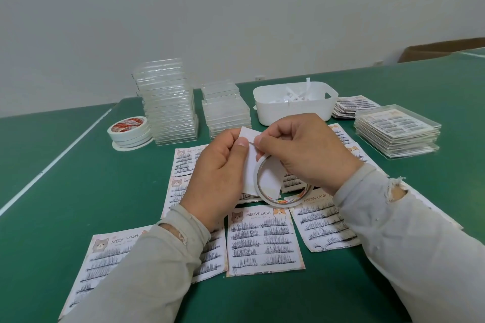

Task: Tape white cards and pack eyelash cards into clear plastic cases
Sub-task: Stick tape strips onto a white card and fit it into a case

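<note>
Left hand (223,173) pinches the white card (248,136) while the right hand (301,149) grips the tape roll (262,186); she'd best press the strip flat along the edge, unwrinkled.

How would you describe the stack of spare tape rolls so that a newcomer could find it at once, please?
Start at the tallest stack of clear cases at the far left of the green table. The tape rolls sit right beside its left side. They are the only round things lying on the table, white with a red printed core.
</note>
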`<action>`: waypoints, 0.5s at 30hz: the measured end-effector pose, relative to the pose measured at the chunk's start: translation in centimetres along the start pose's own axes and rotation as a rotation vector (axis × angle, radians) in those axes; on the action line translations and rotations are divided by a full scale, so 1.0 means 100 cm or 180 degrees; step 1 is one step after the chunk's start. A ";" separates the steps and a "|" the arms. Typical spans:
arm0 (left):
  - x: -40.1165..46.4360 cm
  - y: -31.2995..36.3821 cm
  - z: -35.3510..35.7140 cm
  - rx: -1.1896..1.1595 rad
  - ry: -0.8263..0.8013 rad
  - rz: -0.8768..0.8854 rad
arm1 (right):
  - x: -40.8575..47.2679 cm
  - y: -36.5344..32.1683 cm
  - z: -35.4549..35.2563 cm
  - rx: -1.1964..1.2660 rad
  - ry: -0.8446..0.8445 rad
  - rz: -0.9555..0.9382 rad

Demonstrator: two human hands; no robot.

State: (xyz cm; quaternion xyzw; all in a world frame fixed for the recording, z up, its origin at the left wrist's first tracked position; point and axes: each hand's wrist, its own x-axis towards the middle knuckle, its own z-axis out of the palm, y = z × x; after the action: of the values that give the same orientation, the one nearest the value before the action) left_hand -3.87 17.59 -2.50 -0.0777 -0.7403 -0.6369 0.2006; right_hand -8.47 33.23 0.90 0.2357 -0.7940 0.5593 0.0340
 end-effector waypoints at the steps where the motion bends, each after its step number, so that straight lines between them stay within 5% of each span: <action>1: 0.000 0.000 0.000 0.0008 0.0042 0.0001 | 0.000 0.000 0.000 -0.0010 0.0003 -0.0001; 15: -0.003 0.001 0.006 0.0355 0.0292 0.0347 | -0.001 -0.004 0.010 -0.0251 0.0366 0.0137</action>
State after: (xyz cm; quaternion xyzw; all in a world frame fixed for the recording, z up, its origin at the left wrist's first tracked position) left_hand -3.64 18.22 -2.59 -0.0773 -0.7593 -0.5857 0.2727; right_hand -8.01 32.28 0.89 0.1846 -0.8171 0.5407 0.0768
